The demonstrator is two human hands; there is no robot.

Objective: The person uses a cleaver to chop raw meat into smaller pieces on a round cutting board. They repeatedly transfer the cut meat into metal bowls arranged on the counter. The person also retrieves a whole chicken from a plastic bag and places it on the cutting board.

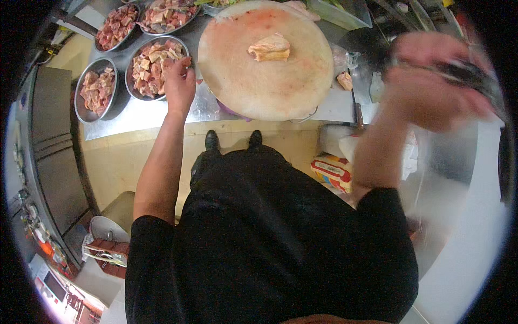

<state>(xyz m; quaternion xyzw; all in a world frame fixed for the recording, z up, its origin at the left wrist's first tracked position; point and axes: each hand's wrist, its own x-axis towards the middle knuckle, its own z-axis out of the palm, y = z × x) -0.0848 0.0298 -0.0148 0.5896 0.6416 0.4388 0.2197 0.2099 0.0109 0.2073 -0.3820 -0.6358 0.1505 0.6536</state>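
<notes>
My left hand [180,87] is over the right side of a metal bowl [128,83], its fingers apart at the chopped meat [151,71] inside. Motion blurs my right hand [425,97], out at the far right beside a dark, long object [461,75] and pink, meat-like shapes [429,46]; whether it grips anything is unclear. Between the hands stands a round chopping block [263,91], stained reddish toward the back. One pale, skin-on chunk of meat [270,48] lies on it, touched by neither hand.
More bowls of cut meat stand at the left, including a front bowl [97,91] and a back bowl [116,28]. Right of the block lie a small meat piece [344,81] and a knife with a wooden handle [359,115]. A clear plastic container [344,16] stands behind.
</notes>
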